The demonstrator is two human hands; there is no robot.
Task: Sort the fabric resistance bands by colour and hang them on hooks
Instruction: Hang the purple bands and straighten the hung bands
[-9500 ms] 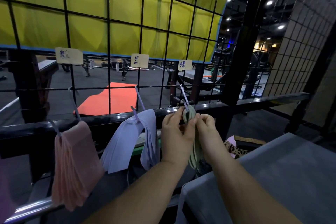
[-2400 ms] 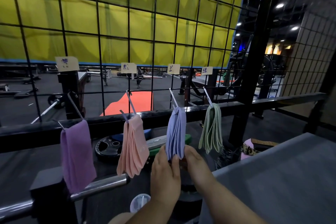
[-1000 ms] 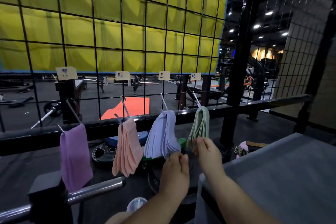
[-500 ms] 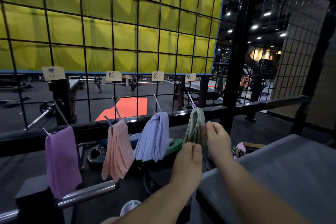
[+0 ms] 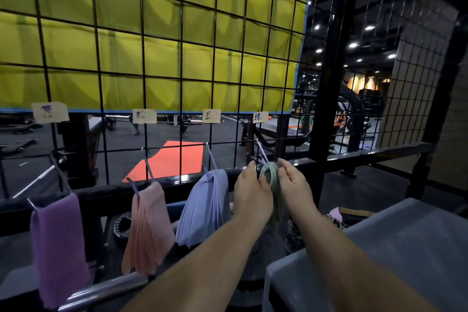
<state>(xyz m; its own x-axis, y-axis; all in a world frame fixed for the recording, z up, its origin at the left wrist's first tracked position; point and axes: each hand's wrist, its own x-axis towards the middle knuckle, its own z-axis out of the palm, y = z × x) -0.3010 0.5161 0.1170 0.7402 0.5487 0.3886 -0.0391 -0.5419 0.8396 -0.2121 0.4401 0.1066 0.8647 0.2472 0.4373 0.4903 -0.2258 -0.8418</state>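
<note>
Four paper labels [image 5: 144, 116]; rightmost reads 绿, over green bands [image 5: 275, 192].

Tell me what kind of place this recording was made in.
Probably a gym: a weight bench and an orange mat lie beyond the wire grid, and a weight plate sits below the black rail.

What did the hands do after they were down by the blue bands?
The left hand and right hand moved up and right from the blue bands to the green bands and now pinch that bunch near its hook. The purple bands, pink bands and blue bands hang as before.
</note>
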